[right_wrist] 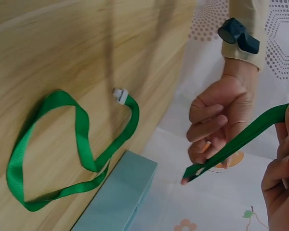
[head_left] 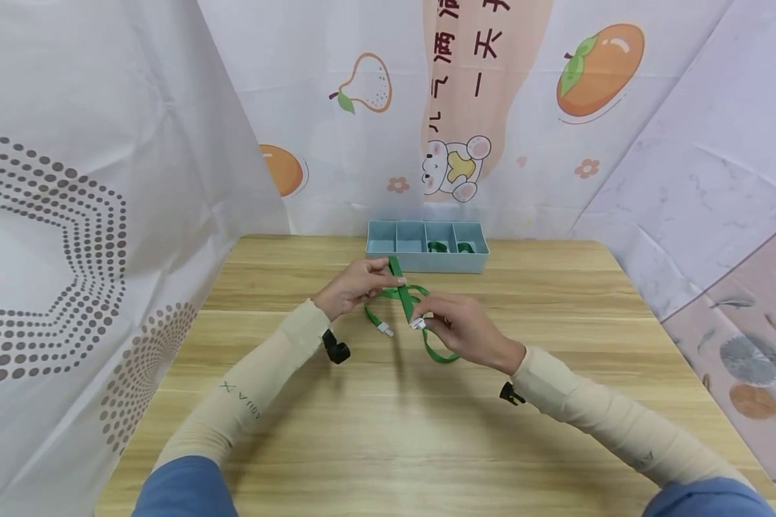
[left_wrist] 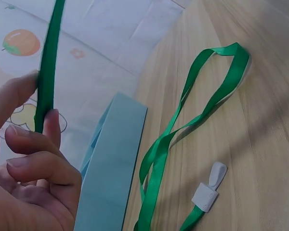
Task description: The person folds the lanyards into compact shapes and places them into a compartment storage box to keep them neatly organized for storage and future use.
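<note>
A green lanyard (head_left: 400, 291), folded into a narrow strip, is stretched above the table between both hands. My left hand (head_left: 354, 284) pinches its far end between thumb and fingers. At the near end, by a white clip (head_left: 417, 324), the fingers of my right hand (head_left: 467, 329) grip the strip. In the left wrist view the strip (left_wrist: 49, 62) rises out of the left fingertips. Another green lanyard (right_wrist: 15, 168) lies loosely looped on the tabletop below, its white plastic clip (left_wrist: 205, 196) resting on the wood.
Behind the hands stands a pale blue box (head_left: 427, 263) with several compartments; the two on the right contain green lanyard (head_left: 437, 247) pieces. The wooden table (head_left: 388, 445) meets a printed curtain (head_left: 336, 165) at the back.
</note>
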### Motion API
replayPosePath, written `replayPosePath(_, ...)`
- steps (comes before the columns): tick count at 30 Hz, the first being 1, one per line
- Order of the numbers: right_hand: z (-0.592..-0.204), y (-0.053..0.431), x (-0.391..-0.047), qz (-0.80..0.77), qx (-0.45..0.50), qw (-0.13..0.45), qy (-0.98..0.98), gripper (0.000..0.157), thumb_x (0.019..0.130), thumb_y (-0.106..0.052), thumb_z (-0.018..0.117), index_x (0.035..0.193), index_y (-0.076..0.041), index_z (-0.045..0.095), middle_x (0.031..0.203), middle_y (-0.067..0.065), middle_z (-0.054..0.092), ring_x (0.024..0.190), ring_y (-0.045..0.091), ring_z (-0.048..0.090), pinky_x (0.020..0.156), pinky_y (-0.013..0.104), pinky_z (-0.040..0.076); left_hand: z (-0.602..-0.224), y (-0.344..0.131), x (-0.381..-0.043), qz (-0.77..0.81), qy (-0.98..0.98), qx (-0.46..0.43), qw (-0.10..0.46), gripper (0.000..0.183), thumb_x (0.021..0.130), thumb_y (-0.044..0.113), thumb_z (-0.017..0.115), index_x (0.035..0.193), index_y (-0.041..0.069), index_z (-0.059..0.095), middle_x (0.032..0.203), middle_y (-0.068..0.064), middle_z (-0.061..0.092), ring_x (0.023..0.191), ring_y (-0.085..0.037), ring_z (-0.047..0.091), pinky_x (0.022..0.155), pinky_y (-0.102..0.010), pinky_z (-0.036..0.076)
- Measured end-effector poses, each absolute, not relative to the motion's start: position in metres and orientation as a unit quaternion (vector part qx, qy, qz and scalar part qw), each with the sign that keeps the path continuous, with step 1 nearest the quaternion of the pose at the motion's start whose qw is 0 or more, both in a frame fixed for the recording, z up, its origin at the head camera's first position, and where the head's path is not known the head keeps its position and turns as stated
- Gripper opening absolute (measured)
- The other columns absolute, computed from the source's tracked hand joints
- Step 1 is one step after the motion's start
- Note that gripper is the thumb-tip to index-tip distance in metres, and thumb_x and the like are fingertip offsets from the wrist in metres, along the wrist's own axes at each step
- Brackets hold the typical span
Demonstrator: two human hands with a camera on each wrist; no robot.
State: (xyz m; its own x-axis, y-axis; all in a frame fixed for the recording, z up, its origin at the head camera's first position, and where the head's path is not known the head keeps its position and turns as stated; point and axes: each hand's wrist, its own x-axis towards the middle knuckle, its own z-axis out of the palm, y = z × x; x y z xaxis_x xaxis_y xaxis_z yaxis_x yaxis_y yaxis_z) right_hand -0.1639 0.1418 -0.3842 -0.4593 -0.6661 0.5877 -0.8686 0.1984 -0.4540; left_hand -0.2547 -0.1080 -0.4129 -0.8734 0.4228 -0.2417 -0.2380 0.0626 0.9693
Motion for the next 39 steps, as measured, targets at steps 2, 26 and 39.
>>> replayPosePath(2,-0.386,0.142,-0.164,0.385,0.501,0.127,-0.765,0.028,0.091,0.01,0.072,0.106,-0.014,0.072,0.094,-0.004,0.069,0.062,0.005,0.044,0.056,0.022,0.04,-0.411,-0.108,-0.254,0.67,0.697,0.072,0.245,0.094,0.092,0.02,0.082,0.164,0.013,0.023,0.104,0.0,0.072,0.048,-0.009,0.031,0.047,-0.027,0.023)
replayPosePath(26,-0.381,0.15,-0.173,0.451,0.383,0.055,-0.804,0.017,0.1,-0.003,0.068,0.11,-0.015,0.074,0.084,-0.003,0.065,0.056,0.012,0.042,0.052,0.027,0.038,-0.411,-0.098,-0.238,0.58,0.768,0.233,0.142,0.09,0.092,0.016,0.081,0.163,0.024,0.025,0.103,-0.009,0.072,0.094,-0.02,0.069,0.083,-0.033,0.055)
replayPosePath(39,-0.367,0.153,-0.206,0.474,0.321,0.146,-0.807,0.014,0.096,-0.001,0.072,0.105,-0.01,0.075,0.116,0.005,0.066,0.065,0.02,0.049,0.058,0.028,0.042,-0.409,-0.083,-0.213,0.472,0.799,0.366,0.068,0.075,0.099,0.014,0.073,0.161,0.013,0.031,0.098,0.001,0.075,0.058,-0.015,0.044,0.058,-0.027,0.035)
